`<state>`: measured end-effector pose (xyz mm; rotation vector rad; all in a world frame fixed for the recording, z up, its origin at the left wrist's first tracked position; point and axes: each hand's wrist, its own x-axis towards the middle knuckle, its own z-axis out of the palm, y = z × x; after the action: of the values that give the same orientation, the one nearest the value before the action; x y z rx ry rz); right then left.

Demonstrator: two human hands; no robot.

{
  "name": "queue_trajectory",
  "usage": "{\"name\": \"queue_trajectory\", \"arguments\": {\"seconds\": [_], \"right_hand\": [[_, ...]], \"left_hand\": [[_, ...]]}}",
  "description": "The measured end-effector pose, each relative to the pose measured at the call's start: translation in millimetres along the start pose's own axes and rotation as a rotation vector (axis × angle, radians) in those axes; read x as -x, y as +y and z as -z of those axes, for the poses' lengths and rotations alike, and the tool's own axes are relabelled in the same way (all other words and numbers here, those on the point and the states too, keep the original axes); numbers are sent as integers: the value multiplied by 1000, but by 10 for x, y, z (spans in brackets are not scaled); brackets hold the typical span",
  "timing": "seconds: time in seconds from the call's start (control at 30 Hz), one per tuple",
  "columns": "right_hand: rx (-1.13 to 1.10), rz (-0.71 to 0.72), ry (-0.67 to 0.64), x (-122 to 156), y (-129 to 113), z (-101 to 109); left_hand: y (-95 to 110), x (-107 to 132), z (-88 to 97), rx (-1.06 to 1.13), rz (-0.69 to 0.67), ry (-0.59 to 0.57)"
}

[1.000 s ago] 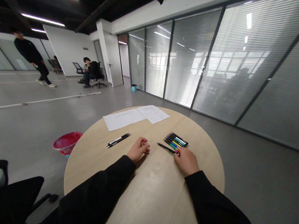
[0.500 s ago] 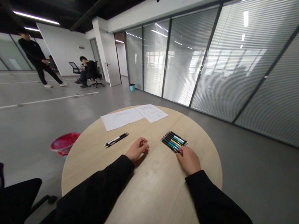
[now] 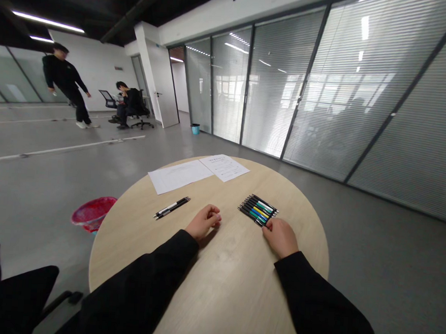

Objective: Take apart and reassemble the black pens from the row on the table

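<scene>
The left hand rested on the table near the middle of the frame, fingers curled in a narrow, loose fist, nothing held. The right hand lay on the table to the right, knuckles up, right at the lower end of a tight row of retractable pens with black barrels and green, yellow and blue accents. Could not tell how far its fingers were closed or whether they touched the row; no pen showed in its grip. A pair of black-and-silver pens lay side by side, left of and just beyond the left hand. Everything sat on a round light-wood table. Two paper sheets, a blank-looking one and a printed one, lay overlapping at its far edge. Red wastebasket stood on the floor left of the table, black office chair at lower left. Upper left, a person in black stood mid-stride and another person sat in a swivel chair. Glass partitions with blinds ran along the right.
</scene>
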<state>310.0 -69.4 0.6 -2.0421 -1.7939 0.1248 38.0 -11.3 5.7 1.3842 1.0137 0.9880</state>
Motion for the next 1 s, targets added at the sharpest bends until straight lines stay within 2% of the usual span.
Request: {"name": "queue_trajectory", "arguments": {"seconds": [1.0], "right_hand": [[11,2,12,-29,30,-41]], "left_hand": [[31,12,-5,-5,10,-16]]}}
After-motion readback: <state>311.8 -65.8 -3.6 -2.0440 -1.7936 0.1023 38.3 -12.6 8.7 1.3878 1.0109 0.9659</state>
